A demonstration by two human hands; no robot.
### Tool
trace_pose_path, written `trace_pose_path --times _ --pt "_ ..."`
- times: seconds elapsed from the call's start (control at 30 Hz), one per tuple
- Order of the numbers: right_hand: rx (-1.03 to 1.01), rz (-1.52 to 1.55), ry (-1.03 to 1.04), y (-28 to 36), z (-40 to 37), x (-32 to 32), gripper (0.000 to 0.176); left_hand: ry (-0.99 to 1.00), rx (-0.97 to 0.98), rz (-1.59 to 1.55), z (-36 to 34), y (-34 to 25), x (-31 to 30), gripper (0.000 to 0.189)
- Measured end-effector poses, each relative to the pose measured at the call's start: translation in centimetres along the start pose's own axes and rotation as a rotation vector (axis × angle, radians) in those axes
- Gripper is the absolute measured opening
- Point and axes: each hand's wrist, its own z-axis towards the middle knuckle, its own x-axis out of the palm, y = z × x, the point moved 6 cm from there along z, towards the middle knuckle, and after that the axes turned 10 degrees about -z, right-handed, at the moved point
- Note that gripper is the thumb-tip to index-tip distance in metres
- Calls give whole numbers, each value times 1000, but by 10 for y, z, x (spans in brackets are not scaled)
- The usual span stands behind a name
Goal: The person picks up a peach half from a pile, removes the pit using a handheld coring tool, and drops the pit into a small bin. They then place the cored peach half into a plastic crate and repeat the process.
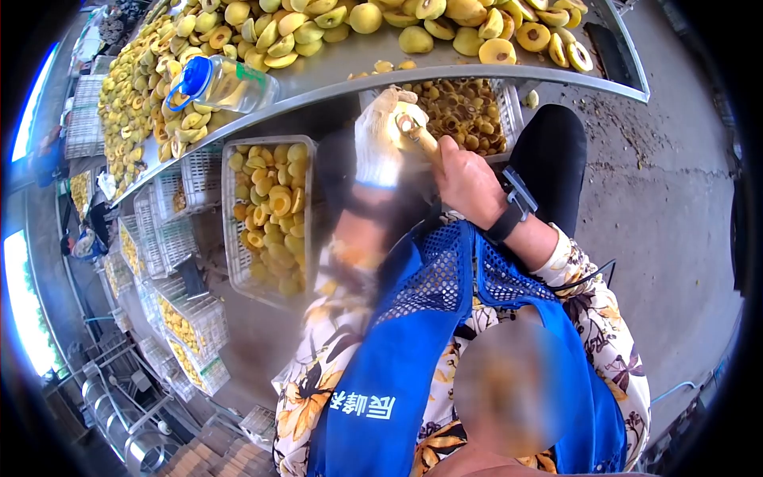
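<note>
My left hand [375, 147], in a white knitted glove, is closed around a yellow peach half [415, 114] near the table's front edge. In my bare right hand [470, 181] is a pitting tool with a light wooden-looking handle [430, 146], fingers wrapped round it. The tool's end meets the peach's cut face, where brownish flesh or pit shows; its tip cannot be made out clearly. Below and behind the hands stands a white crate [513, 111] of brown pits and scraps. A black band with a device [517, 203] sits on my right wrist.
A metal-edged table [334, 73] carries heaps of halved peaches [270, 32] and a clear bottle with a blue lid [230, 83]. Left of my legs stands a white crate [230, 215] of peach halves. Stacked crates [208, 314] line the far left; bare concrete floor [660, 215] lies right.
</note>
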Motion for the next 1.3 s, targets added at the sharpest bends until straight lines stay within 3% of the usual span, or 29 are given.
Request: trace_pose_path --times 0.17,0.27,0.33,0.4,0.43,0.5,0.57,0.67,0.77,0.9,1.03,1.13,1.23,1.27,1.3 --pt "-147 -73 81 14 -2 -9 18 262 -254 229 9 -4 0 41" --pt "44 187 58 0 1 2 19 116 -122 81 -4 -20 18 43" --pt "67 382 91 2 3 5 17 -121 90 143 -15 -20 19 35" --pt "137 554 193 7 2 11 15 -71 358 152 -17 -14 18 35" --pt "195 624 278 13 -1 11 14 -197 210 82 -19 -6 10 30" --pt "293 772 413 12 -5 22 11 -108 -70 -134 -17 -4 11 27" --pt "317 791 417 12 -8 28 11 -24 -266 -300 -12 5 7 22" --pt "337 808 434 11 -8 27 11 -81 -49 17 -8 -4 7 22" --pt "341 835 459 9 -7 30 11 -73 133 144 -4 -3 5 23" --pt "369 895 495 7 -11 35 10 17 -113 27 -8 4 10 20" --pt "370 1048 622 8 -15 42 9 -71 70 277 -5 3 1 21" --pt "353 1193 738 11 -13 43 9 -65 39 87 -4 5 -3 24" --pt "306 1372 862 18 -10 48 10 -271 -144 -199 -17 2 -5 28" --pt "272 1349 873 22 -10 52 11 -239 -141 -191 -17 -1 -15 30" --pt "240 1323 884 24 -10 53 12 -357 -65 -217 -22 -12 -30 28"
